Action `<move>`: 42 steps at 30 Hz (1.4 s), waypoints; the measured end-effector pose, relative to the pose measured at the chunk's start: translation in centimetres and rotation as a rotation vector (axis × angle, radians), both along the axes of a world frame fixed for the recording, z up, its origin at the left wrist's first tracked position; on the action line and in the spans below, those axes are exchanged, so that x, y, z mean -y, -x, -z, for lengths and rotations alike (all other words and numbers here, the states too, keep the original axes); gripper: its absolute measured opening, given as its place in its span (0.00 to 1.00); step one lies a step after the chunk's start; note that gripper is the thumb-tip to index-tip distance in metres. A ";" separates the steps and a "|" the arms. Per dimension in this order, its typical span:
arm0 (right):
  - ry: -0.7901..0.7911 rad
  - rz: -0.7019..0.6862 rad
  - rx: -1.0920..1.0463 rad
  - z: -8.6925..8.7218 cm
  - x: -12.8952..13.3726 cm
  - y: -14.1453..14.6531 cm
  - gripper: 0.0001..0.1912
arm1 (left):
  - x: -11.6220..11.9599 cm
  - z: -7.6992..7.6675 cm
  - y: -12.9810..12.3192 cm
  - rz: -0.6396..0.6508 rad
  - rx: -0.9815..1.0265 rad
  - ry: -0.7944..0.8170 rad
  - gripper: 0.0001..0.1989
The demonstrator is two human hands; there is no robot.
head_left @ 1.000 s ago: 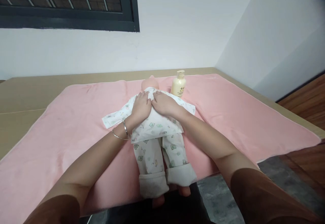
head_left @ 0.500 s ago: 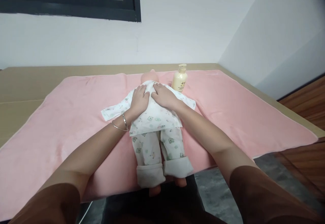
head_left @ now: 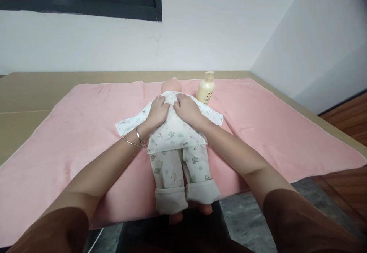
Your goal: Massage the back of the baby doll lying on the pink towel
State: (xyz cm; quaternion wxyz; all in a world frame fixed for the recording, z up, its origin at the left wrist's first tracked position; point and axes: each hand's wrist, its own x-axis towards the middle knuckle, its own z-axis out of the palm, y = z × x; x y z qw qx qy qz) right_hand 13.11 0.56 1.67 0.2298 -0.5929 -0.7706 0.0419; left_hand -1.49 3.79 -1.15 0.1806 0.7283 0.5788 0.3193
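A baby doll [head_left: 171,86] lies on a pink blanket [head_left: 94,130], its head away from me and its feet at the near edge. It wears a white printed top [head_left: 176,130] and matching trousers [head_left: 169,169] with turned-up cuffs. My left hand [head_left: 158,111] rests flat on the left of the doll's upper body, with bangles at the wrist. On the right side of the upper body lies my right hand [head_left: 187,109], fingers stretched out. Both palms touch the top and hold nothing. The doll's own hands are hidden in the sleeves.
A cream pump bottle [head_left: 205,89] stands on the blanket just right of the doll's head. Under the blanket is a tan table [head_left: 34,88] against a white wall. A dark-framed window [head_left: 114,6] is at upper left, wooden panelling [head_left: 349,123] at right.
My view has shifted slightly, moving the scene a little to the right. Both hands stay on the doll's upper body, with the left fingers slightly more bent.
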 end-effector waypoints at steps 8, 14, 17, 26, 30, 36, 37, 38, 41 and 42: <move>0.112 -0.052 -0.019 -0.5 -1.0 -0.4 0.27 | 2.5 0.2 -1.1 -0.040 -0.172 -0.121 0.28; 0.174 -0.025 0.111 -0.9 0.3 -0.1 0.32 | 3.3 0.3 -1.4 -0.059 -0.062 -0.079 0.30; 0.205 -0.067 0.157 -1.3 1.5 0.5 0.35 | 1.8 0.4 -0.7 -0.070 0.008 -0.053 0.29; 0.125 -0.029 0.019 -0.4 -1.6 -1.1 0.28 | 3.8 0.4 -1.7 0.038 -0.075 -0.107 0.31; 0.166 -0.048 0.170 -0.7 0.9 -0.1 0.34 | 1.8 0.9 -0.8 -0.004 0.064 -0.076 0.29; 0.202 -0.114 0.152 -0.8 0.5 -0.5 0.35 | 2.4 1.3 -1.2 0.010 0.042 -0.129 0.29; 0.189 -0.116 0.114 -0.7 -0.1 -0.7 0.34 | 2.9 1.2 -1.4 0.026 0.009 -0.141 0.29; 0.173 -0.116 0.078 -0.5 -0.7 -0.9 0.33 | 3.4 1.1 -1.6 0.043 -0.021 -0.149 0.29; 0.136 -0.066 0.032 -0.3 -1.1 -0.9 0.31 | 3.3 0.9 -1.5 0.050 -0.033 -0.132 0.29; 0.145 -0.042 0.044 -0.3 -0.7 -0.7 0.32 | 2.9 0.9 -1.3 0.034 -0.012 -0.116 0.29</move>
